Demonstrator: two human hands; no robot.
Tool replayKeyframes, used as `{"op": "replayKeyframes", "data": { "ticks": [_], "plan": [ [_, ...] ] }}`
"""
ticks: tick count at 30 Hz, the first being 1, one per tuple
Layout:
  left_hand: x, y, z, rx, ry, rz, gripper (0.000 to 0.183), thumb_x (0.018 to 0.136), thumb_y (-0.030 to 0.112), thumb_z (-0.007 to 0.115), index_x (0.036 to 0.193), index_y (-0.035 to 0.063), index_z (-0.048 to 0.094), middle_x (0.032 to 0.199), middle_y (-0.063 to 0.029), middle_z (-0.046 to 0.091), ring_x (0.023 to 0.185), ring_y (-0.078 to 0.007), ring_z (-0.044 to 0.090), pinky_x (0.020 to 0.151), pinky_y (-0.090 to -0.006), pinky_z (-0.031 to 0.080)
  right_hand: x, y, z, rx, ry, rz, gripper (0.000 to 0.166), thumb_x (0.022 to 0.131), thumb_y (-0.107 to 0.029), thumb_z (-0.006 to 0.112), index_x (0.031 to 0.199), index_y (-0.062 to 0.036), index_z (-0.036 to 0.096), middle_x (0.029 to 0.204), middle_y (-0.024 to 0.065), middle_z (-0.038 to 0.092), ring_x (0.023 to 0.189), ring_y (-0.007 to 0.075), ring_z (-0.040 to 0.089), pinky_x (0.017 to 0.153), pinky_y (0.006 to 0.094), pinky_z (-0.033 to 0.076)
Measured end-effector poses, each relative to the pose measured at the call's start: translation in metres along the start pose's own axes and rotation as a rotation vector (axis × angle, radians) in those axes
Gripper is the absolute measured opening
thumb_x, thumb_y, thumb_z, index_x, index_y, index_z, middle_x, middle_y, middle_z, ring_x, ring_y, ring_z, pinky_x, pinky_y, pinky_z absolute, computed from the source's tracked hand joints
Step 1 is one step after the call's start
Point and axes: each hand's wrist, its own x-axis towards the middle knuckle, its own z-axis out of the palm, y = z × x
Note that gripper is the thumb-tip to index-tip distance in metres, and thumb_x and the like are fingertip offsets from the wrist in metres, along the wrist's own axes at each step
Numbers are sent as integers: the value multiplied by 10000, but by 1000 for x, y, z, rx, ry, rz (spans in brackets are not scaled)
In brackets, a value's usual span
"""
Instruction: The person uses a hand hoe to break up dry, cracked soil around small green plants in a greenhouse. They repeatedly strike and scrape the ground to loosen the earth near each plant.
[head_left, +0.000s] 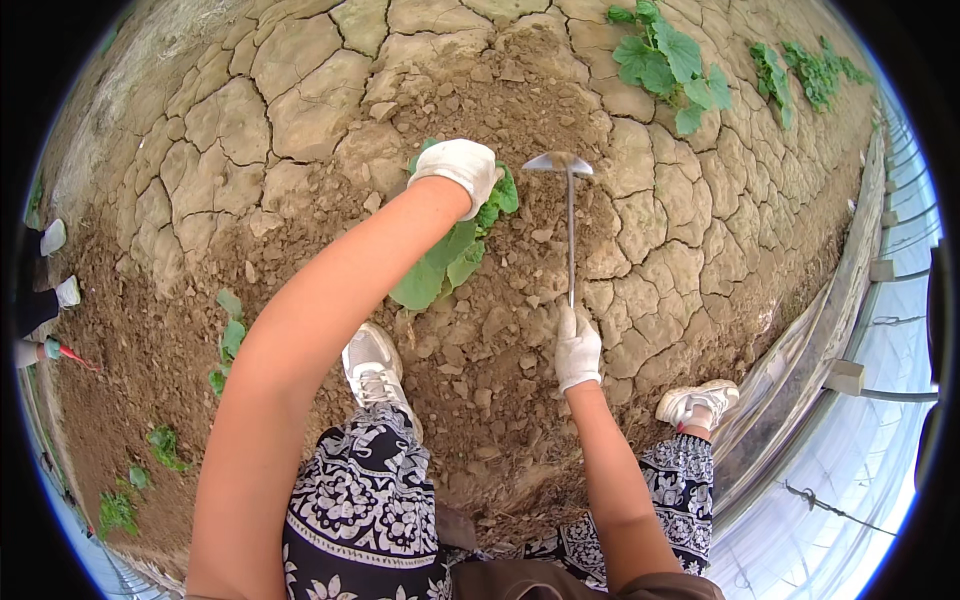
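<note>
My left hand (457, 172), in a white knit glove, is over a green leafy plant (427, 279) near the middle. Its fingers are mostly hidden, so whether they grip a leaf does not show. My right hand (578, 351), gloved the same way, is closed around the lower end of the thin metal shaft of a small hand hoe (571, 232). The hoe's wide metal blade (559, 163) has soil on it and lies to the right of the plant, over loose crumbled soil (536, 217).
Cracked dry soil (315, 105) surrounds the loosened strip. More leafy plants (667, 64) grow at upper right and lower left (165, 446). Another person's shoes (54, 237) and gloved hand with a red tool (75, 356) show at far left. Plastic sheeting (825, 487) borders the right.
</note>
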Motion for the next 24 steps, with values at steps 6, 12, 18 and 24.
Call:
{"op": "replayKeyframes", "data": {
  "ticks": [6,12,18,24],
  "plan": [
    [23,-11,11,-162,95,-49,413,923,399,510,1107,55,645,1103,-150,652,1021,-332,615,877,-413,491,-41,44,22,345,110,28,403,951,-414,495,848,-30,564,594,16,485,453,100,452,409,255,386],
    [-29,-45,13,-439,322,8,658,847,451,606,1372,96,429,1374,-178,467,1220,-321,494,1016,-381,411,-115,56,24,515,-89,342,412,952,-426,497,831,-35,539,559,26,477,380,116,421,330,267,360],
    [-87,-105,52,-508,421,-394,958,795,684,551,1425,13,286,1412,-242,392,1287,-363,420,1045,-410,374,-187,114,25,488,-114,291,384,963,-385,496,784,-47,532,530,17,476,366,103,415,334,261,369],
    [-172,-43,125,-219,408,-62,687,789,543,649,1268,88,462,1051,-164,629,989,-334,607,868,-399,485,-235,157,7,121,-125,79,363,925,-311,555,795,24,603,617,158,555,556,237,559,558,371,448]
  ]
}}
